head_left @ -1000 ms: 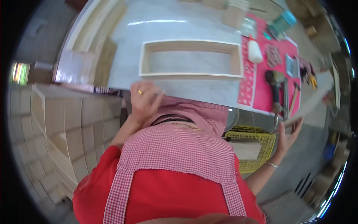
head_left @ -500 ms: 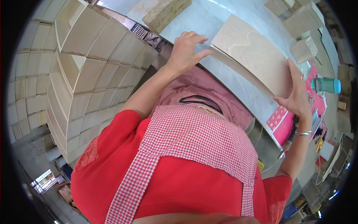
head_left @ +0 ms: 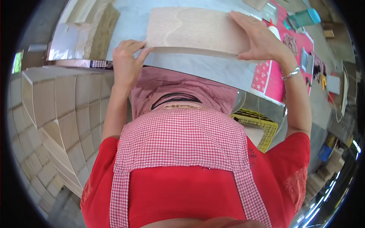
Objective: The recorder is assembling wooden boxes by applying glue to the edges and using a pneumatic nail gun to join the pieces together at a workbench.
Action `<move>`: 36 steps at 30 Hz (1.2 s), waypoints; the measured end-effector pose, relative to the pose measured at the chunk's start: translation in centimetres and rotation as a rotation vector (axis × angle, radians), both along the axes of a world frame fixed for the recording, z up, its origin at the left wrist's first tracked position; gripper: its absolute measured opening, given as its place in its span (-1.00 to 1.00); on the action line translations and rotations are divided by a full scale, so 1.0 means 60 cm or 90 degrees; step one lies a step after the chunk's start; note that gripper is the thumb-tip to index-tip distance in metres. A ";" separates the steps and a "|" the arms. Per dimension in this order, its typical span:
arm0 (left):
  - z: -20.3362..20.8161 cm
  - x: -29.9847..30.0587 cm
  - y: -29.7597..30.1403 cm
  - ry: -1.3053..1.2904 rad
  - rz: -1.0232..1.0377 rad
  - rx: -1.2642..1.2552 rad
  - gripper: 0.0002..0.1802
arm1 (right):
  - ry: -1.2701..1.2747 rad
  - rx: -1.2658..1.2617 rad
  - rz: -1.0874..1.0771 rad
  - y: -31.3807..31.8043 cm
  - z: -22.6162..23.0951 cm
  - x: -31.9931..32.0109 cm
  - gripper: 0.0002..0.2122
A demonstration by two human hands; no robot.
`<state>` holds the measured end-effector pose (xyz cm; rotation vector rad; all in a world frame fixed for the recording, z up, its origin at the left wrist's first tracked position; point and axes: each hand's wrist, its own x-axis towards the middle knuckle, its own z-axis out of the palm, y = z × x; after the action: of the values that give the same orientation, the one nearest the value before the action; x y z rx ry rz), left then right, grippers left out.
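Note:
I hold a flat pale wooden board (head_left: 194,30) with both hands over a grey tabletop (head_left: 213,70). My left hand (head_left: 127,62) grips the board's near left corner, thumb on the edge. My right hand (head_left: 258,36) lies on its right end, fingers spread over the top face, a silver bracelet on the wrist. The board lies roughly level, its long edge facing me. My red shirt and checked pink apron fill the lower half of the view.
A stack of pale wooden boxes (head_left: 57,114) stands at my left. A pink mat (head_left: 273,79) with small tools and a glue bottle lies at the right of the table, a teal container (head_left: 304,17) beyond it. A yellow crate (head_left: 262,125) sits below the table edge.
A second ago an open wooden frame lay on the table and my hands were low. Both hands have since taken up the flat board and brought it level in front of me.

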<state>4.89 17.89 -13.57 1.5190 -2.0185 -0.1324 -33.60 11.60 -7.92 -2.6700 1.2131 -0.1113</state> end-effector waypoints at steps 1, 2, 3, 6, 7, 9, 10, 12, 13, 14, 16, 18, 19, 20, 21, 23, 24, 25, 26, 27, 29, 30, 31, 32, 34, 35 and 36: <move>0.001 0.001 0.000 0.002 -0.012 0.000 -0.73 | 0.001 0.010 0.001 -0.001 -0.004 0.001 0.01; 0.002 0.002 -0.001 0.012 -0.015 0.011 -0.73 | 0.002 0.021 0.003 0.001 -0.006 0.002 0.02; 0.002 0.002 -0.003 0.022 -0.017 0.022 -0.74 | 0.003 0.021 -0.007 0.005 -0.007 0.002 0.02; 0.010 0.001 0.001 0.018 -0.017 0.038 -0.74 | 0.051 -0.025 -0.002 0.011 -0.012 0.007 -0.03; 0.012 -0.001 0.001 0.007 -0.012 0.043 -0.75 | 0.050 -0.024 -0.008 0.011 -0.013 0.008 -0.03; 0.015 -0.002 -0.001 -0.006 -0.012 0.048 -0.75 | 0.071 -0.033 -0.006 0.011 -0.015 0.009 -0.02; 0.016 -0.001 -0.003 -0.011 -0.012 0.051 -0.75 | 0.082 -0.037 -0.005 0.012 -0.015 0.007 -0.02; 0.018 -0.002 -0.006 -0.019 -0.014 0.058 -0.74 | 0.048 -0.085 -0.018 0.019 -0.019 -0.003 -0.10; 0.019 -0.003 -0.005 -0.021 -0.020 0.059 -0.74 | 0.017 -0.134 -0.028 0.026 -0.021 -0.010 -0.17; 0.020 -0.003 -0.003 -0.027 -0.013 0.061 -0.74 | -0.015 -0.185 -0.034 0.028 -0.023 -0.016 -0.25; 0.019 -0.005 0.000 -0.036 0.001 0.064 -0.73 | -0.094 -0.174 -0.142 0.051 -0.022 -0.062 -0.43; 0.024 -0.004 0.001 -0.047 -0.002 0.066 -0.73 | -0.224 -0.136 -0.311 0.093 -0.022 -0.089 -0.73; 0.027 -0.004 0.000 -0.055 -0.010 0.066 -0.73 | -0.271 -0.111 -0.382 0.122 -0.024 -0.094 -0.85; 0.030 -0.003 -0.002 -0.064 -0.018 0.067 -0.74 | -0.273 -0.111 -0.386 0.144 -0.029 -0.098 -0.85; 0.031 -0.004 -0.003 -0.066 -0.023 0.068 -0.74 | -0.262 -0.067 -0.410 0.165 -0.035 -0.103 -0.86; 0.035 -0.001 -0.006 -0.071 -0.028 0.084 -0.74 | -0.254 -0.024 -0.437 0.182 -0.047 -0.102 -0.86; 0.037 0.000 -0.008 -0.074 -0.030 0.092 -0.75 | -0.266 -0.021 -0.439 0.183 -0.051 -0.092 -0.87; 0.039 0.000 -0.009 -0.077 -0.033 0.091 -0.75 | -0.279 -0.018 -0.439 0.184 -0.055 -0.081 -0.87; 0.039 0.000 -0.011 -0.076 -0.032 0.103 -0.74 | -0.292 -0.016 -0.440 0.185 -0.059 -0.078 -0.88; 0.040 0.001 -0.012 -0.075 -0.031 0.114 -0.74 | -0.295 -0.017 -0.442 0.186 -0.062 -0.080 -0.88; 0.043 0.001 -0.012 -0.078 -0.029 0.124 -0.74 | -0.296 -0.035 -0.445 0.186 -0.070 -0.083 -0.88; 0.044 0.001 -0.012 -0.081 -0.033 0.124 -0.74 | -0.297 -0.043 -0.445 0.185 -0.071 -0.083 -0.88; 0.046 0.001 -0.011 -0.084 -0.037 0.125 -0.74 | -0.301 -0.043 -0.444 0.184 -0.070 -0.083 -0.88; 0.047 0.001 -0.011 -0.086 -0.041 0.126 -0.73 | -0.296 -0.041 -0.438 0.181 -0.066 -0.083 -0.88; 0.046 0.003 -0.012 -0.080 -0.033 0.144 -0.71 | -0.284 -0.037 -0.425 0.178 -0.059 -0.083 -0.88; 0.049 0.001 -0.013 -0.070 -0.026 0.162 -0.69 | -0.286 -0.037 -0.422 0.178 -0.060 -0.084 -0.88; 0.051 -0.002 -0.013 -0.060 -0.019 0.181 -0.66 | -0.288 -0.008 -0.439 0.180 -0.063 -0.086 -0.87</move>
<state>4.75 17.12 -10.53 1.6950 -2.1695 -0.3811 -38.76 22.37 -11.69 -1.9452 1.8703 -0.7708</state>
